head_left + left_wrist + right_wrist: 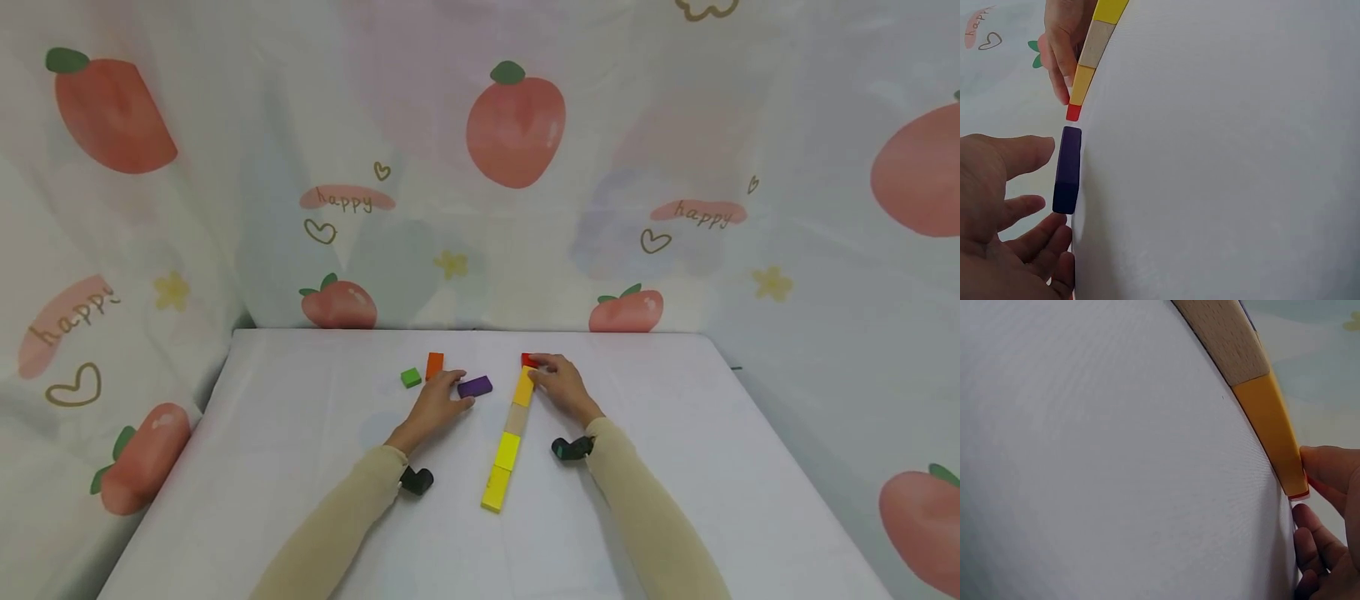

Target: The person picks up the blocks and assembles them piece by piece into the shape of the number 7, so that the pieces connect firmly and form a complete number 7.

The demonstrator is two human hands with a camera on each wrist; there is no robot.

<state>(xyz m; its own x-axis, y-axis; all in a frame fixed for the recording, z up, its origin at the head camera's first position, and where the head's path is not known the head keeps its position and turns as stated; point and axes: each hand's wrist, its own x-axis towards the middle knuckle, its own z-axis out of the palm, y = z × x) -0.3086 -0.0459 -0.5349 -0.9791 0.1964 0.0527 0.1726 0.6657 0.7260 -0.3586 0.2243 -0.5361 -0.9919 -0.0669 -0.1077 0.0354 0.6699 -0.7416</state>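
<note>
Counter, white-topped, patterned cloth hanging behind it and to the left and right. My left hand sits left of centre, fingers spread and lightly bent, thumb well away from the rest. Between them lies the left end of the purple block; the left wrist view shows a gap at the thumb, so I have no grip on it. Whether another fingertip grazes it, I cannot tell.

Just beyond those fingers, the orange block; to its left, apart, the green block.

Right of the purple block, a straight row, ends meeting, slanting rightward as it runs far. Near to far: first yellow block, second yellow block, bare wood block, amber block, red block.

My right hand is at the far end, fingers bent. Thumb touches the amber block's right side; forefinger reaches over the red block, partly covering it. Whether the two pinch it, I cannot tell. Black devices on both wrists, pale sleeves behind.
</note>
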